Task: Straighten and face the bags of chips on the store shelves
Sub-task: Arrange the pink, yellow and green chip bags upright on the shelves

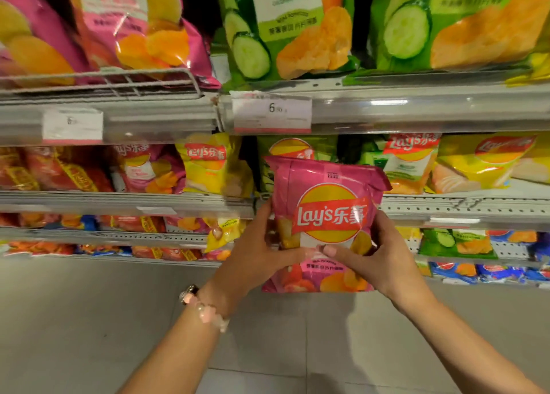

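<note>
A pink Lay's chip bag (326,203) is held upright in front of the shelves, its logo facing me. My left hand (256,253) grips its left side with the thumb across the front. On the bag's right side my right hand (375,256) grips it, thumb laid over the lower front. Behind the bag, the second shelf (125,198) holds red, pink, yellow and green chip bags, some leaning. A green bag (294,146) stands right behind the held one. On the top shelf stand large pink bags (140,27) and green cucumber bags (285,27).
A price tag (272,112) reading 6 sits on the top shelf rail, another tag (73,126) to its left. Lower shelves (476,245) carry blue, green and red bags. Grey floor tiles (89,319) lie below. A pink bead bracelet (205,310) is on the left wrist.
</note>
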Tool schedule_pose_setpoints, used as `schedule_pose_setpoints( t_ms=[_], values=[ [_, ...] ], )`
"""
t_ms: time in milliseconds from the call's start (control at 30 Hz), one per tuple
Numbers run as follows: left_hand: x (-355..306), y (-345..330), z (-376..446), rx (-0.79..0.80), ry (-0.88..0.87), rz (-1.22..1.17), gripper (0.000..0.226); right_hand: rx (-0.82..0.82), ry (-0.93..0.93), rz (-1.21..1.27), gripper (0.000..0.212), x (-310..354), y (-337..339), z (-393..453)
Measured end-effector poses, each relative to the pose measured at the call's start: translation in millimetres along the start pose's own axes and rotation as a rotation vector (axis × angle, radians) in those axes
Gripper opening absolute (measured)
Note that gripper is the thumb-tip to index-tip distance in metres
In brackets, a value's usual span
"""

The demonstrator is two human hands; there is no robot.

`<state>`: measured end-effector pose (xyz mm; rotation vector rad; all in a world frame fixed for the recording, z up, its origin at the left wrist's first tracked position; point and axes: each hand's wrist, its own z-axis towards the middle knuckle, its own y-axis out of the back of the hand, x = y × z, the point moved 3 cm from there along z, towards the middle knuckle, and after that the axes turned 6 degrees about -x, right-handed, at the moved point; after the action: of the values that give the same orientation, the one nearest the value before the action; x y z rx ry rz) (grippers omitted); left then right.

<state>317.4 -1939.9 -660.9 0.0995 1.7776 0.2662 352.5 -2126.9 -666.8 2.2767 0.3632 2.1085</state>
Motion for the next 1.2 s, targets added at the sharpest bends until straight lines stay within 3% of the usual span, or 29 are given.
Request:
schedule_pose_setpoints(
  t_ms=[100,200,500,600,700,867,967,1100,1200],
  values=[
    [11.6,26.5,-4.4,-0.012,0.013,-0.076,0.08,0.19,-0.094,0.102,0.08,1.4,-18.6,4.5],
    [19.9,49.2,-9.9,-0.033,0.069,-0.13,0.091,0.352,-0.143,0.148,0.07,7.8,-39.2,8.3],
    [30.5,104.2,-29.2,-0.161,0.12,-0.284,0.078,0.47,-0.116,0.122,0.049,24.3,-104.5,18.4],
    [38.2,133.6,-35.9,-0.241,0.126,-0.333,0.092,0.492,-0.153,0.161,0.05,31.2,-126.2,25.6],
    [47.7,166.6,-39.9,-0.295,0.133,-0.344,0.111,0.263,-0.088,0.117,0.039,32.1,-148.5,45.0],
    [72.7,212.4,-42.1,-0.315,0.15,-0.36,0.094,-0.042,0.114,-0.131,0.093,32.3,-198.8,79.2],
    [83.3,229.3,-39.5,-0.331,0.173,-0.39,0.084,-0.151,0.093,-0.196,0.105,24.7,-212.7,102.3],
    [87.3,247.4,-36.3,-0.261,0.14,-0.363,0.091,-0.192,-0.033,-0.236,0.09,15.1,-219.5,120.3],
    [89.3,258.0,-34.3,-0.241,0.106,-0.375,0.086,-0.2,-0.015,-0.213,0.073,10.5,-222.0,121.1]
  ],
)
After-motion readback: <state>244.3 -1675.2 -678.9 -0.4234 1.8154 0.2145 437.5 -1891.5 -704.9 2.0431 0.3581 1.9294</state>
